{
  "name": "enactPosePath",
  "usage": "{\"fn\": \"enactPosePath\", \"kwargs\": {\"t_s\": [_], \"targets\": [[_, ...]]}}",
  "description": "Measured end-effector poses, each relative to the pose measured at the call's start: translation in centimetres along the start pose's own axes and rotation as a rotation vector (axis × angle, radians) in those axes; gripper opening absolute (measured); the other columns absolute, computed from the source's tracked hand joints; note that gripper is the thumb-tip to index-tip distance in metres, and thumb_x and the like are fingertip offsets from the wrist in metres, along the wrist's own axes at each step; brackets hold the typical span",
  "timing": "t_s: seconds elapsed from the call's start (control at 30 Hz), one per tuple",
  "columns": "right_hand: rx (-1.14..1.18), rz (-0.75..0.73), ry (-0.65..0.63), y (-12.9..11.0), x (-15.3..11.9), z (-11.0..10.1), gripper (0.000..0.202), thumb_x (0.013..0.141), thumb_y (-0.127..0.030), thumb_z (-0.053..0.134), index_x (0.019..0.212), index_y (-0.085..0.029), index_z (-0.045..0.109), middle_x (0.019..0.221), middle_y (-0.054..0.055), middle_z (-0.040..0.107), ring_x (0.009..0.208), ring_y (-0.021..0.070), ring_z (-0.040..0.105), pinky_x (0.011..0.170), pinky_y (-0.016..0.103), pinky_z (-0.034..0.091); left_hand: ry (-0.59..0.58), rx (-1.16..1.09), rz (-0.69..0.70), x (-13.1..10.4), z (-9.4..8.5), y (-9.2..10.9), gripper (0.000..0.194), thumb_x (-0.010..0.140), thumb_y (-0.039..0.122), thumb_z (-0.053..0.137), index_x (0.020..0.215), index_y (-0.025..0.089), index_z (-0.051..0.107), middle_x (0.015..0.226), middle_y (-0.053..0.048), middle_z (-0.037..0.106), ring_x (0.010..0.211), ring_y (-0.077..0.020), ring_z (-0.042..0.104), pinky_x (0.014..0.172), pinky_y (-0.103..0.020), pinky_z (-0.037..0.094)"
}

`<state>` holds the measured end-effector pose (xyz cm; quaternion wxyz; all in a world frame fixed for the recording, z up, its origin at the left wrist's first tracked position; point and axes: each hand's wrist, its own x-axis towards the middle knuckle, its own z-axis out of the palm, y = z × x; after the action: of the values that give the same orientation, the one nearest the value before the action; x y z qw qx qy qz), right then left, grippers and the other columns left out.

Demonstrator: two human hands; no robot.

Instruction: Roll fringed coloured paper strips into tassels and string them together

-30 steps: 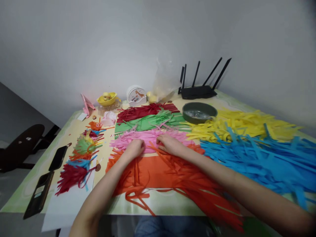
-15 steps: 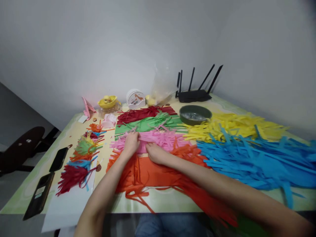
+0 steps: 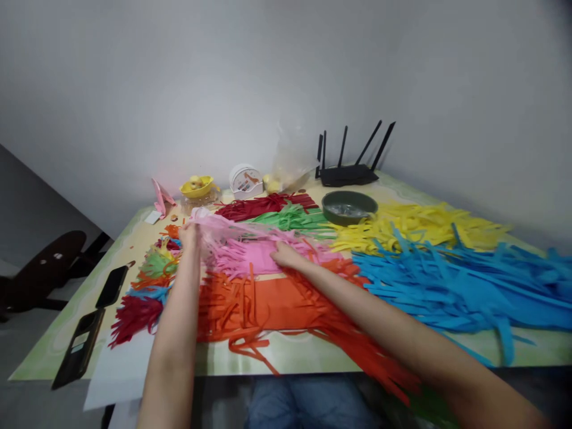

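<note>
My left hand [image 3: 188, 232] is raised at the left, closed on one end of a thin pink fringed sheet that stretches rightward, blurred by motion. Lower and nearer the middle, my right hand [image 3: 286, 255] has its fingers curled at the pink fringed paper [image 3: 254, 257] lying flat on the table. Just in front of it lies orange fringed paper [image 3: 281, 301]. Green fringed paper [image 3: 290, 219] and dark red fringed paper [image 3: 263, 205] lie behind the pink.
Yellow strips [image 3: 429, 226] and blue strips [image 3: 451, 286] cover the right side, by a dark green bowl [image 3: 351, 208]. A black router [image 3: 348, 174] stands at the back. At left are a multicoloured tassel row [image 3: 134, 319], two phones [image 3: 111, 286] and a yellow dish [image 3: 196, 187].
My left hand has moved left and up, drawing out the pink fringed sheet. My right hand has stayed near the pink paper, shifting slightly. The view has shifted a little.
</note>
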<state>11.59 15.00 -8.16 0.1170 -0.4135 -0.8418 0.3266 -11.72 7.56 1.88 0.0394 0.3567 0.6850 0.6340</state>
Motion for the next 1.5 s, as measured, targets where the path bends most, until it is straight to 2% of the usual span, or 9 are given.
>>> {"fn": "enactPosePath", "kwargs": {"t_s": [0.17,0.3,0.47,0.57,0.73,0.87,1.07,1.27,1.5], "targets": [[0.498,0.172,0.010,1.1,-0.1,-0.6,0.042,0.094,-0.029,0.050,0.134,-0.019,0.041,0.107,0.008,0.061,0.076,0.0138,0.067,0.063,0.029,0.058,0.286,0.259,-0.006,4.1,-7.7,6.7,0.019,0.094,0.021,0.044,0.100,0.008,0.056,0.094,-0.003,0.060,0.088,-0.0187,0.056,0.076,-0.033,0.048],[0.690,0.155,-0.006,0.6,-0.9,-2.4,0.044,0.086,-0.020,0.052,0.129,-0.022,0.045,0.102,0.007,0.061,0.068,0.0126,0.070,0.061,0.029,0.059,0.508,0.449,0.254,3.3,-11.4,12.1,0.018,0.090,0.008,0.038,0.104,0.008,0.049,0.108,-0.003,0.057,0.105,-0.0183,0.045,0.088,-0.033,0.036],[0.604,0.044,0.026,-1.5,-4.1,-6.4,0.014,0.082,-0.021,0.055,0.087,-0.012,0.065,0.087,0.011,0.067,0.068,0.0213,0.069,0.065,0.037,0.058,-0.174,1.198,0.534,-3.5,-8.5,13.3,0.013,0.080,0.016,0.050,0.090,0.016,0.058,0.086,-0.008,0.065,0.081,-0.0225,0.059,0.067,-0.031,0.038],[0.519,-0.094,0.155,-4.5,-7.4,-7.8,0.019,0.082,-0.029,0.059,0.094,-0.016,0.067,0.098,0.010,0.068,0.087,0.0230,0.066,0.082,0.037,0.053,-0.352,1.215,0.517,-6.8,-5.4,12.0,0.019,0.082,0.012,0.045,0.095,0.016,0.058,0.083,-0.010,0.066,0.077,-0.0230,0.061,0.063,-0.030,0.038],[0.238,-0.515,0.362,-9.2,-10.0,-6.4,0.052,0.081,-0.037,0.062,0.126,-0.014,0.054,0.124,0.015,0.060,0.113,0.0272,0.056,0.097,0.043,0.045,-0.526,0.876,0.577,-9.3,-2.5,10.3,0.012,0.084,0.015,0.050,0.087,0.016,0.061,0.083,-0.007,0.068,0.078,-0.0209,0.062,0.068,-0.029,0.042],[0.218,-0.494,0.345,-9.6,-8.6,-5.3,0.051,0.077,-0.024,0.062,0.126,-0.014,0.052,0.126,0.015,0.060,0.115,0.0258,0.055,0.097,0.041,0.043,-0.554,0.690,0.592,-10.6,-2.0,10.2,0.011,0.081,0.013,0.054,0.084,0.017,0.063,0.082,-0.005,0.068,0.075,-0.0185,0.062,0.070,-0.028,0.044],[0.156,-0.497,0.229,-8.4,-8.7,-8.9,0.017,0.073,-0.009,0.051,0.081,-0.015,0.065,0.075,0.003,0.068,0.070,0.0158,0.061,0.066,0.024,0.043,-0.645,0.447,0.488,-10.5,-3.5,11.1,0.007,0.079,0.013,0.056,0.078,0.016,0.062,0.075,-0.002,0.066,0.070,-0.0144,0.058,0.066,-0.024,0.042],[0.170,-0.507,0.152,-8.7,-10.2,-12.8,0.022,0.064,-0.006,0.046,0.077,-0.017,0.061,0.074,0.001,0.066,0.068,0.0141,0.058,0.064,0.021,0.039,-0.785,0.079,0.286,-9.5,-4.0,10.2,0.006,0.084,0.022,0.053,0.087,0.017,0.053,0.069,0.003,0.056,0.059,-0.0108,0.053,0.057,-0.021,0.039],[0.477,-0.462,0.005,-8.1,-10.8,-13.0,0.014,0.070,-0.017,0.051,0.080,-0.015,0.060,0.076,0.002,0.063,0.065,0.0137,0.055,0.058,0.021,0.041,-0.819,0.040,0.250,-10.0,-3.8,10.1,0.011,0.080,0.024,0.057,0.081,0.014,0.060,0.073,0.000,0.058,0.065,-0.0117,0.051,0.059,-0.020,0.039]]}}
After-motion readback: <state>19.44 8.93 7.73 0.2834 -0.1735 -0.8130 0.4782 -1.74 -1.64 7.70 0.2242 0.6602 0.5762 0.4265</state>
